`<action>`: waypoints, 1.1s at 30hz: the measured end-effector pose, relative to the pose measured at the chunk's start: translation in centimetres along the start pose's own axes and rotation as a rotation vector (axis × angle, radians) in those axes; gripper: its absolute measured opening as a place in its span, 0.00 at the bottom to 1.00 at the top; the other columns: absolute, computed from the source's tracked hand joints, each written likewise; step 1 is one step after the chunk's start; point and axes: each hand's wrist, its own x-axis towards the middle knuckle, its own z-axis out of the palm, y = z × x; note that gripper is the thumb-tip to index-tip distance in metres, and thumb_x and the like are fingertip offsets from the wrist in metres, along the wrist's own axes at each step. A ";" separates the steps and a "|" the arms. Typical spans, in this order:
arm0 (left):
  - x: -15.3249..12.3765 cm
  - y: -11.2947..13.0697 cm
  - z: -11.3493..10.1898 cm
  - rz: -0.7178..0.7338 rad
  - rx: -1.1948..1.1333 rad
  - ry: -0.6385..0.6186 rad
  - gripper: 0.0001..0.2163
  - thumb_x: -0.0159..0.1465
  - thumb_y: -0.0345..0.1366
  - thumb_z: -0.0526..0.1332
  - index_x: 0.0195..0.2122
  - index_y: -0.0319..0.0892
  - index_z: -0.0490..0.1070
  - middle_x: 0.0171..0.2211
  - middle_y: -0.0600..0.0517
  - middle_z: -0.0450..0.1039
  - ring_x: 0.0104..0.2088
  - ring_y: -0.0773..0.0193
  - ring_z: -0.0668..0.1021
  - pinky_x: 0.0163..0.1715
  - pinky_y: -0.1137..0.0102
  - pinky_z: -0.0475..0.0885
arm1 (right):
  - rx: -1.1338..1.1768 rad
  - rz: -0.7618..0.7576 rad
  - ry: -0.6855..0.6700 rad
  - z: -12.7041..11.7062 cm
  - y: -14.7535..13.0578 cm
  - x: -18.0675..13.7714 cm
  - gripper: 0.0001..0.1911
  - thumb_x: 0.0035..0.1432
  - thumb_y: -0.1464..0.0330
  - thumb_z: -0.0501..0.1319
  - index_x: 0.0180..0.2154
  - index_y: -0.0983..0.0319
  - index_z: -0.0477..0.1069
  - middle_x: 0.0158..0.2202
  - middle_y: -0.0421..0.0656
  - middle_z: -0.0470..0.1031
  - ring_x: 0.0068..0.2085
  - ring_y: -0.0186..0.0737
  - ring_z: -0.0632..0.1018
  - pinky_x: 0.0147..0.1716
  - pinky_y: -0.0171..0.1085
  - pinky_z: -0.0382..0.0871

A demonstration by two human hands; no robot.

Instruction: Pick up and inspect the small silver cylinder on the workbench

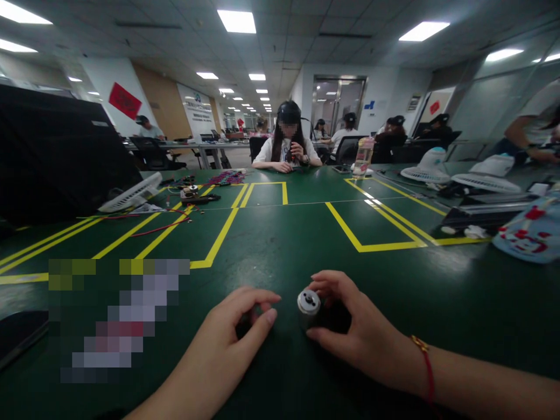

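Note:
My right hand (350, 326) rests on the green table (284, 245), its fingers curled round a small silver cylindrical motor (308, 304) with a dark body behind it. A red string bracelet circles that wrist. My left hand (236, 338) lies just to the left, fingers bent around a small dark part (245, 324) that is mostly hidden. The two hands sit close together near the table's front edge, a short gap between them.
Yellow tape lines (219, 236) mark boxes on the table. A black monitor (56, 151) and a white fan (131, 192) stand at the left, with wires and parts (192, 195) behind. A person sits across. A bottle (363, 157), fan parts (485, 175) and a patterned bag (529, 230) lie right.

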 end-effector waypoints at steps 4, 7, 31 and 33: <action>1.7 2.6 0.9 0.163 -0.008 -0.051 0.10 0.65 0.34 0.58 0.45 0.50 0.76 0.40 0.54 0.75 0.40 0.60 0.76 0.40 0.68 0.70 | 0.050 0.018 -0.025 0.3 -0.1 0.3 0.30 0.52 0.69 0.63 0.55 0.58 0.56 0.49 0.43 0.70 0.48 0.34 0.74 0.50 0.38 0.69; 2.8 3.6 1.3 0.205 -0.001 -0.042 0.08 0.64 0.32 0.60 0.40 0.49 0.79 0.38 0.53 0.74 0.40 0.60 0.76 0.39 0.67 0.70 | 0.070 -0.007 -0.036 0.4 -0.2 0.5 0.27 0.54 0.69 0.62 0.55 0.58 0.57 0.49 0.44 0.70 0.48 0.33 0.73 0.50 0.38 0.69; 0.9 -0.5 -0.5 0.040 0.049 -0.120 0.08 0.61 0.40 0.64 0.40 0.48 0.78 0.37 0.53 0.74 0.33 0.60 0.76 0.31 0.70 0.70 | -0.392 0.094 0.226 -7.1 2.9 -0.9 0.28 0.57 0.58 0.59 0.58 0.55 0.60 0.52 0.44 0.69 0.46 0.37 0.74 0.46 0.39 0.71; -0.1 -1.3 -1.4 -0.022 0.026 -0.151 0.07 0.63 0.41 0.61 0.38 0.47 0.77 0.35 0.53 0.74 0.32 0.61 0.76 0.30 0.70 0.70 | -0.511 0.212 0.348 -10.7 5.2 -2.0 0.29 0.56 0.54 0.59 0.58 0.55 0.61 0.50 0.45 0.70 0.43 0.40 0.76 0.41 0.40 0.72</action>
